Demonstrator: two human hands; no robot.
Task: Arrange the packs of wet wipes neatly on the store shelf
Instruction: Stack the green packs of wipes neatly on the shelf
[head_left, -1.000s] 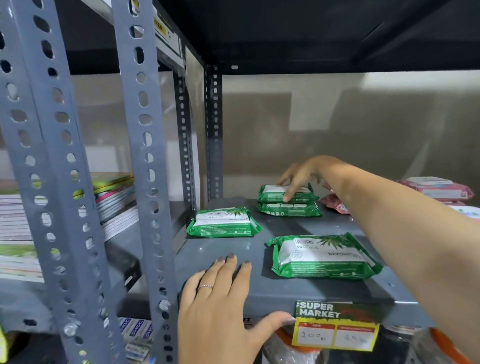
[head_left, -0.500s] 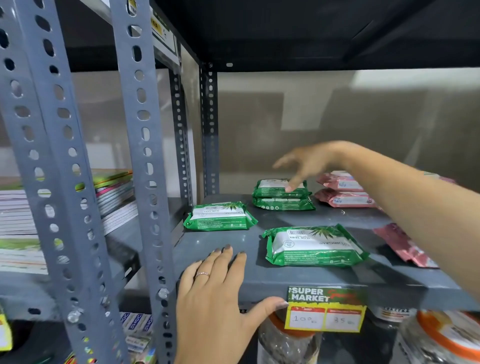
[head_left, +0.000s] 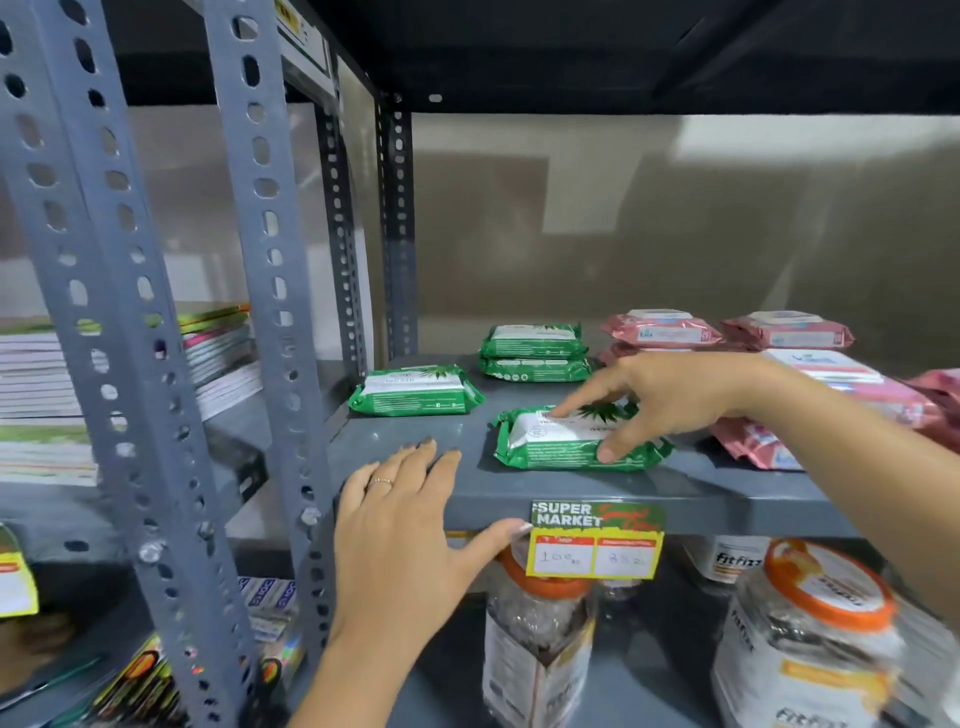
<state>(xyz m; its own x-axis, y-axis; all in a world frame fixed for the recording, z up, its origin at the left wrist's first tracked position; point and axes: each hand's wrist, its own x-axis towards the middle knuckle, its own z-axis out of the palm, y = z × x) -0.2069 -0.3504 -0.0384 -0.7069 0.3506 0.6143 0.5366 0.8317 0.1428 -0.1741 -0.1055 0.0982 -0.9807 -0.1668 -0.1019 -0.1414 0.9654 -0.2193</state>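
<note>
- The right hand (head_left: 670, 400) reaches in from the right and has its grip on the front green pack (head_left: 576, 439) of wet wipes, thumb on the near edge and forefinger on top.
- That pack lies flat near the front edge of the grey shelf (head_left: 467, 499).
- The left hand (head_left: 405, 540) lies flat and released on the shelf's front edge, thumb under the lip, grasping nothing.
- A second green pack (head_left: 415, 389) lies further back to the left.
- Two more green packs (head_left: 535, 351) sit stacked at the back.
- Pink packs (head_left: 789, 330) lie to the right, some stacked, some loose.
- A price tag (head_left: 597, 538) hangs on the shelf lip, with jars (head_left: 810, 639) below.
</note>
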